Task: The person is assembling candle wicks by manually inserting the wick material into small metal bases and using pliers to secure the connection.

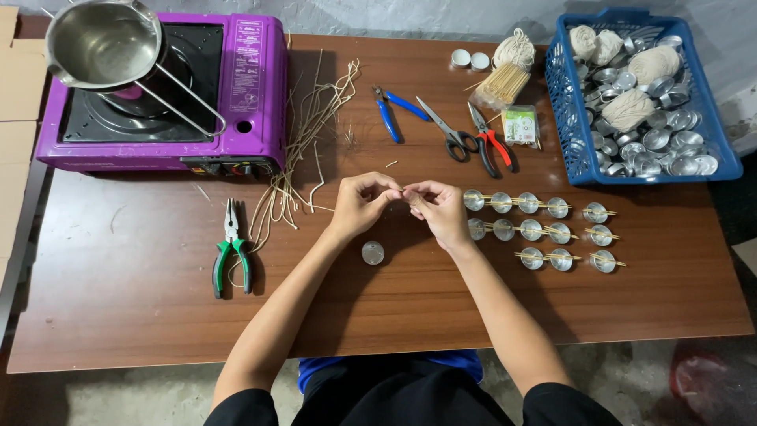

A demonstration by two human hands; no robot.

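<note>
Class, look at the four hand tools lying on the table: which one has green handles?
The pliers lying alone at the left, below the purple stove. The other three tools, blue-, black- and red-handled, lie together at the table's far side.

Short black sleeves (blue below)

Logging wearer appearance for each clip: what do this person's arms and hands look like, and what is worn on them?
Both arms are bare from above the elbow down. The left hand and right hand wear no gloves; no rings, watch or bracelets show. Short black sleeves cover the upper arms at the bottom edge. No markings or cables visible.
</note>
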